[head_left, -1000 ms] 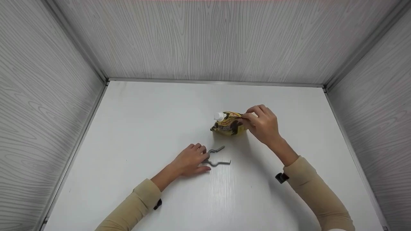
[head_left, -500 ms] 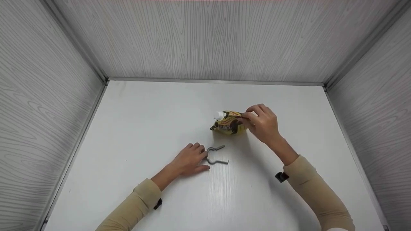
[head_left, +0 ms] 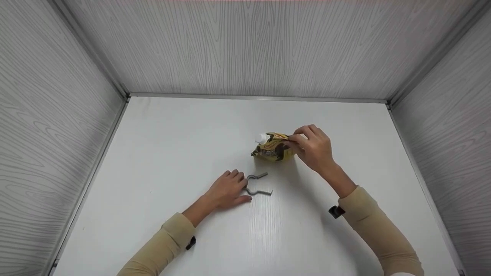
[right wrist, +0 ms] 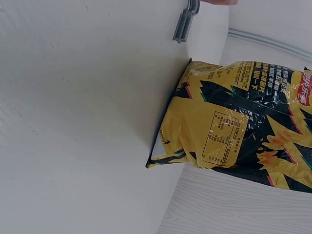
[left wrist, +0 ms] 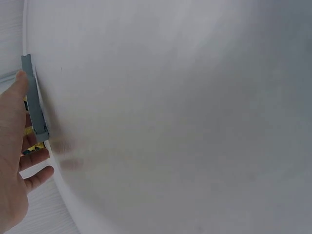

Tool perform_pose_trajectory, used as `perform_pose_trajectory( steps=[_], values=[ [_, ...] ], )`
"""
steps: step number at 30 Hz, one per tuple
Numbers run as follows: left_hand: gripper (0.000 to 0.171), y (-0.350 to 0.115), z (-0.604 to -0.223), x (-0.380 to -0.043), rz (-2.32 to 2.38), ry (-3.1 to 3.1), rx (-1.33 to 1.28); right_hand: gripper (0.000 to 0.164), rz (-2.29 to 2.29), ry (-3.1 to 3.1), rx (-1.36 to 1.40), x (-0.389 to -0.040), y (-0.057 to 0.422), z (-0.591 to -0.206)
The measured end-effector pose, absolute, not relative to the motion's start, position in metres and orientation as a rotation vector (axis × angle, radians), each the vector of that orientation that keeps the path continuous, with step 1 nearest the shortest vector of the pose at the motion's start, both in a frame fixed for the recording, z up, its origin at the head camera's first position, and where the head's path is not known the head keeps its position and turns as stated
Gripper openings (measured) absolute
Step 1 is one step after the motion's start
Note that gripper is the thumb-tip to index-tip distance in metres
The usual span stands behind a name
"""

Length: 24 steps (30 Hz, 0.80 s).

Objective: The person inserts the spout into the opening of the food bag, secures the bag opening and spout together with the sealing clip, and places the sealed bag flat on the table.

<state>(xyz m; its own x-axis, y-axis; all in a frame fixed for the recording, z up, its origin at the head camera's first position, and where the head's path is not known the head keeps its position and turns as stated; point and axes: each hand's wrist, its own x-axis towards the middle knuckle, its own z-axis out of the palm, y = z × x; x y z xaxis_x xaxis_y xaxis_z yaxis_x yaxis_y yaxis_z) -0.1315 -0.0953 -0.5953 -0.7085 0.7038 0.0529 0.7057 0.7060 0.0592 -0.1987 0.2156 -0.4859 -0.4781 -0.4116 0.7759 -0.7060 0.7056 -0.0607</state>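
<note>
Steady the bag (head_left: 273, 150)
Our right hand (head_left: 312, 148) pinches its edge (best gently, lest it crumple); whether our left hand (head_left: 227, 191) grips the grey clip (left wrist: 35, 105), we can't tell.

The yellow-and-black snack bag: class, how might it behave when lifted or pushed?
The yellow-and-black snack bag is probably floppy, given the creases in its film. Its glossy surface may be slippery. Standing on its bottom edge, it could tip if the right hand pinching its top let go.
</note>
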Motion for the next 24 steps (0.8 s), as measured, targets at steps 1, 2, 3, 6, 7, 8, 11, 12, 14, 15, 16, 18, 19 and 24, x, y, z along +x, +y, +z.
perform_pose_trajectory(
  steps=[1, 2, 3, 6, 7, 8, 11, 12, 14, 15, 16, 18, 19, 24],
  values=[
    [0.060, -0.0952, -0.5954, -0.1316, -0.122, -2.879, -1.188, 0.017, 0.482, -2.133, 0.849, -0.1989, 0.2155, -0.4859],
    [0.060, -0.0951, -0.5953, -0.1318, -0.127, -2.878, -1.187, 0.016, 0.482, -2.133, 0.850, -0.1994, 0.2155, -0.4861],
    [0.059, -0.0949, -0.5954, -0.1318, -0.130, -2.876, -1.187, 0.016, 0.479, -2.133, 0.850, -0.1997, 0.2155, -0.4863],
    [0.059, -0.0950, -0.5961, -0.1322, -0.120, -2.869, -1.188, 0.016, 0.473, -2.137, 0.848, -0.2003, 0.2154, -0.4869],
    [0.058, -0.0950, -0.5965, -0.1322, -0.117, -2.865, -1.190, 0.016, 0.472, -2.136, 0.848, -0.2003, 0.2153, -0.4871],
    [0.058, -0.0950, -0.5967, -0.1323, -0.109, -2.863, -1.190, 0.016, 0.473, -2.137, 0.848, -0.2002, 0.2153, -0.4871],
    [0.058, -0.0952, -0.5970, -0.1325, -0.091, -2.863, -1.191, 0.016, 0.478, -2.140, 0.844, -0.1996, 0.2151, -0.4872],
    [0.058, -0.0953, -0.5970, -0.1325, -0.086, -2.864, -1.191, 0.016, 0.480, -2.141, 0.844, -0.1994, 0.2150, -0.4872],
    [0.057, -0.0957, -0.5965, -0.1323, -0.085, -2.865, -1.192, 0.017, 0.486, -2.139, 0.842, -0.1993, 0.2151, -0.4876],
    [0.057, -0.0960, -0.5963, -0.1321, -0.085, -2.865, -1.193, 0.017, 0.487, -2.137, 0.841, -0.1993, 0.2152, -0.4877],
    [0.056, -0.0963, -0.5962, -0.1320, -0.087, -2.860, -1.195, 0.017, 0.484, -2.133, 0.843, -0.1993, 0.2153, -0.4878],
    [0.055, -0.0971, -0.5961, -0.1316, -0.089, -2.856, -1.194, 0.017, 0.477, -2.128, 0.846, -0.1996, 0.2155, -0.4880],
    [0.055, -0.0976, -0.5961, -0.1316, -0.090, -2.857, -1.193, 0.017, 0.475, -2.125, 0.847, -0.1998, 0.2157, -0.4881],
    [0.054, -0.0999, -0.5959, -0.1319, -0.099, -2.875, -1.179, 0.017, 0.475, -2.126, 0.846, -0.2006, 0.2161, -0.4881]
  ],
)
